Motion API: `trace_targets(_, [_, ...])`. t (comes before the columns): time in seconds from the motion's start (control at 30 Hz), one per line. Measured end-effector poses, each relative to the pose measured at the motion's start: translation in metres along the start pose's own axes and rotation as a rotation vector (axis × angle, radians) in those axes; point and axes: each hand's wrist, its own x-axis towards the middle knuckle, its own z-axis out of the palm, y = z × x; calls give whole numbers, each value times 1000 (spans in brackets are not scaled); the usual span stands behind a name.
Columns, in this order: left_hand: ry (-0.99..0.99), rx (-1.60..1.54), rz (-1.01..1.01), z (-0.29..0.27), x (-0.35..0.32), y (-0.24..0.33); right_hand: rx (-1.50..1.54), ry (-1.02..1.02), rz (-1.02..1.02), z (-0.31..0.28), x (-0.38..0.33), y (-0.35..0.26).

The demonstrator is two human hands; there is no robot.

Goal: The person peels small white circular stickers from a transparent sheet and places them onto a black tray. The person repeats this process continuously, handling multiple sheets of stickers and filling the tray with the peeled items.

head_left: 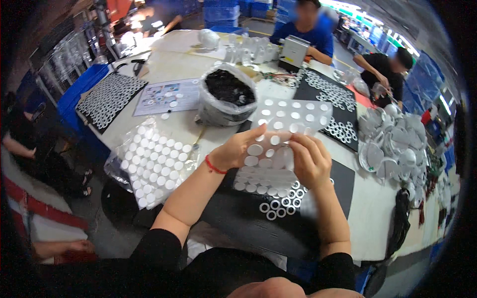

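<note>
Pale worktable [186, 64]; left, bagged white discs [154, 166]; centre, open bag of black material [208, 110]; before it, left hand [233, 150] and right hand [313, 161] pinching a dotted translucent sheet [280, 125], partly hiding white rings [285, 202]; far right, heaped white parts [390, 144].

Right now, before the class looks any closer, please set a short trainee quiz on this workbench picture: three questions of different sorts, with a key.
1. Multiple choice: which wrist of the camera wearer has the red band?
A) left
B) right
C) both

2. True or false: the left hand and the right hand both hold the dotted sheet.

3. Fill in: on the black mat nearest the wearer lie loose white ____, each with a hole in the middle.

Key:
1. A
2. True
3. rings
</note>
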Motion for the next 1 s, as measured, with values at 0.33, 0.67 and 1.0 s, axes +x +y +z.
trace_targets(0.33, [6, 583, 300, -23, 3, -21, 18, -88, 77, -3, -13, -1])
trace_targets(0.67, [97, 857, 448, -16, 8, -17, 28, -111, 105, 11, -21, 0])
trace_targets(1.0, [263, 1150, 591, -29, 12, -17, -50, -19, 214, 16, -6, -11])
